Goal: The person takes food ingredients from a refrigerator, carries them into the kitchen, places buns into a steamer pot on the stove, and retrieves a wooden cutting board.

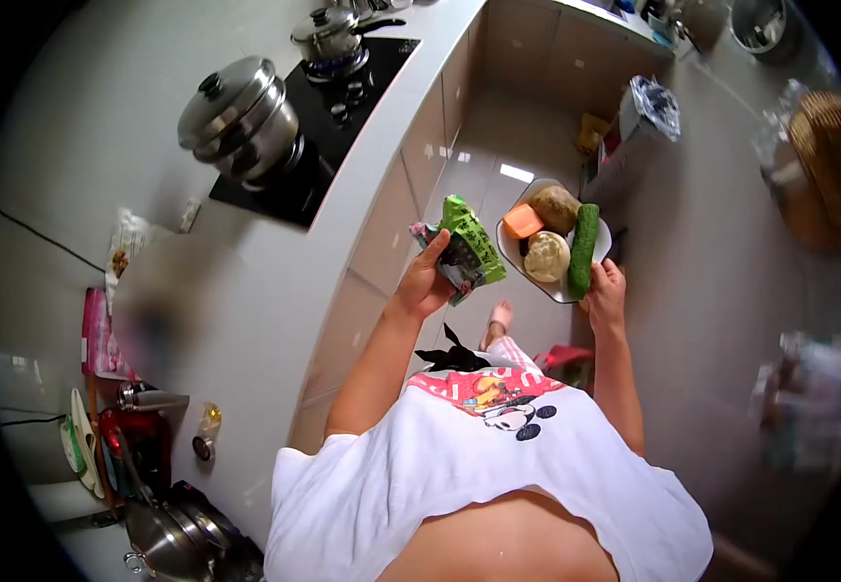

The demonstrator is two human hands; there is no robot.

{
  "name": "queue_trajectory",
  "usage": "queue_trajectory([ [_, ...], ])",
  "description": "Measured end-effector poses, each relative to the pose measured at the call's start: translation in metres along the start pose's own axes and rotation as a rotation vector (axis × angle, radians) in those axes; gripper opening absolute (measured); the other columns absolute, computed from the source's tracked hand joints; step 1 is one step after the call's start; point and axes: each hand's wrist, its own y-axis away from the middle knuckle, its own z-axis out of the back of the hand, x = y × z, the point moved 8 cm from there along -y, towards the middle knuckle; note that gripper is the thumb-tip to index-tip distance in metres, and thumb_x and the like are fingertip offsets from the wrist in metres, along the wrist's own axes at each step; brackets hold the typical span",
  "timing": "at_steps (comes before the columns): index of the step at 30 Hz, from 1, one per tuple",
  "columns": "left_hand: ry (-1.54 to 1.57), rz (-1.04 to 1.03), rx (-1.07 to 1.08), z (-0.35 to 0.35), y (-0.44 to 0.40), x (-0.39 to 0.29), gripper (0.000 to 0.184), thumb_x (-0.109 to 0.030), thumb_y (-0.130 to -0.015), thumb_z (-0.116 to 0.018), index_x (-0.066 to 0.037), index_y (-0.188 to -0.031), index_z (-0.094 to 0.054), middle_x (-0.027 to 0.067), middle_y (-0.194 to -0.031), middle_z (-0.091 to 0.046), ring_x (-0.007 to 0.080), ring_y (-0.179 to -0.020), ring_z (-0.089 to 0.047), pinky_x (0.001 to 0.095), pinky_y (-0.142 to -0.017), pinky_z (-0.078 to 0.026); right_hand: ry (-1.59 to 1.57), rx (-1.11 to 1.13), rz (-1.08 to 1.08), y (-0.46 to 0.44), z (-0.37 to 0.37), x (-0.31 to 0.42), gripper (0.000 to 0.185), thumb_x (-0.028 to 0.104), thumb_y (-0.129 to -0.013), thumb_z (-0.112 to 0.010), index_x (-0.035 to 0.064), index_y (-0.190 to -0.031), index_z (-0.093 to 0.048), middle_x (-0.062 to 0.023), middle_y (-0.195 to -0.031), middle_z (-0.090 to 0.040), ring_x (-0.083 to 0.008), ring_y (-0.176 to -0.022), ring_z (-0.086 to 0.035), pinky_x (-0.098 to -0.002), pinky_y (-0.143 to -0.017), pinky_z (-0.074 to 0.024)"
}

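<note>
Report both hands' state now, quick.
Left hand: closed, holding a green packet.
Right hand: closed, holding the plate at its edge.

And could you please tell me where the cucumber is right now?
In the head view, the cucumber lies along the right side of the plate, beside the brown vegetable and close to the person's right hand.

A pale counter (256,281) runs along the left side, above beige cabinets (372,281). The floor (498,126) is grey and tiled, with one bright reflection (516,173).
</note>
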Motion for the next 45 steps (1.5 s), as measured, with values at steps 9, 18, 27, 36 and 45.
queue_trajectory([
  [9,0.018,-0.103,-0.262,0.004,-0.187,-0.088,0.038,-0.039,-0.078,-0.061,-0.012,-0.104,-0.053,0.0034,-0.096,-0.06,0.0192,-0.085,-0.057,0.0359,-0.064,-0.046,0.183,0.139,-0.067,-0.251,-0.055,0.058,0.01,0.014,-0.085,-0.05,0.0042,-0.084,-0.052,0.0004,-0.077,-0.057,-0.0041,-0.063,-0.055,-0.0201,-0.052,-0.0489],
  [18,0.038,-0.206,-0.361,0.048,-0.364,-0.193,0.043,-0.042,-0.075,-0.063,-0.011,-0.103,-0.053,0.0027,-0.095,-0.059,0.0175,-0.084,-0.056,0.0337,-0.064,-0.046,0.223,0.105,-0.144,-0.467,-0.119,0.024,0.011,0.016,-0.084,-0.051,0.0077,-0.077,-0.053,0.0039,-0.069,-0.052,-0.0017,-0.055,-0.048,-0.0171,-0.046,-0.0398],
  [27,0.055,-0.265,-0.477,0.103,-0.502,-0.283,0.049,-0.04,-0.074,-0.066,-0.006,-0.105,-0.05,0.004,-0.092,-0.058,0.0183,-0.08,-0.059,0.0346,-0.064,-0.05,0.32,0.097,-0.254,-0.636,-0.172,-0.011,0.01,0.013,-0.083,-0.051,0.0057,-0.075,-0.052,0.0011,-0.067,-0.051,-0.0058,-0.052,-0.049,-0.0197,-0.045,-0.0422],
  [36,-0.014,-0.373,-0.797,0.172,-0.566,-0.34,0.039,-0.038,-0.074,-0.066,-0.01,-0.099,-0.053,0.0045,-0.085,-0.058,0.0194,-0.067,-0.057,0.0333,-0.042,-0.042,0.505,0.336,-0.35,-0.783,-0.242,-0.075,0.013,0.015,-0.083,-0.048,0.0032,-0.083,-0.055,-0.0003,-0.071,-0.055,-0.0088,-0.059,-0.053,-0.0242,-0.053,-0.0451],
  [45,0.075,-0.435,-1.109,0.204,-0.592,-0.376,0.056,-0.031,-0.07,-0.071,-0.006,-0.114,-0.046,0.0059,-0.101,-0.054,0.0185,-0.087,-0.056,0.0335,-0.066,-0.049,0.61,0.583,-0.452,-0.87,-0.3,-0.13,0.017,0.015,-0.084,-0.047,0.0007,-0.085,-0.055,-0.002,-0.071,-0.055,-0.01,-0.058,-0.053,-0.0243,-0.052,-0.0452],
])
